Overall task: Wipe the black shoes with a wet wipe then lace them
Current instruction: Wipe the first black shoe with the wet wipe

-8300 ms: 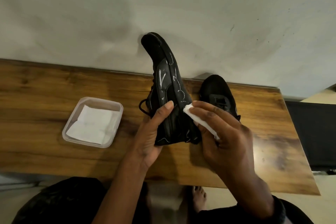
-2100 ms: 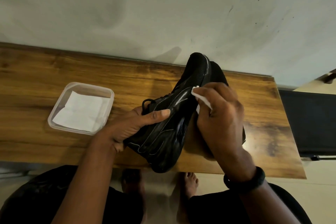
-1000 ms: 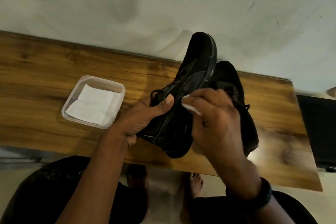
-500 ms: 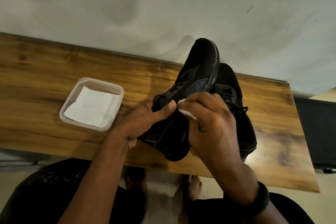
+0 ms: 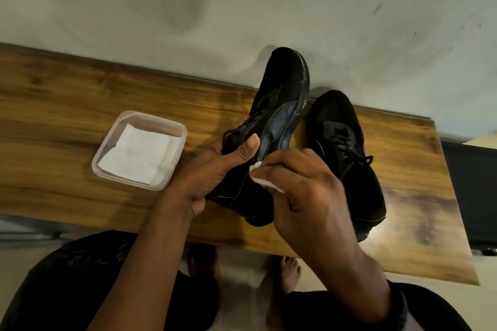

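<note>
My left hand (image 5: 212,172) grips a black shoe (image 5: 279,105) above the table, toe pointing away, its side turned up and shining wet. My thumb lies across the shoe's side. My right hand (image 5: 304,191) pinches a crumpled white wet wipe (image 5: 259,176) and presses it on the shoe's side near the heel. The second black shoe (image 5: 347,153), with laces in it, stands on the wooden table (image 5: 67,115) just right of the held one, partly behind my right hand.
A clear plastic tub (image 5: 139,150) with folded white wipes sits on the table to the left. A pale wall runs behind the table. A dark object stands at the right edge. My knees and bare feet show under the front edge.
My right hand has slid the wipe down the shoe's side from the middle toward the heel. The held shoe has tilted a little more upright. The wiped stretch now shines.
</note>
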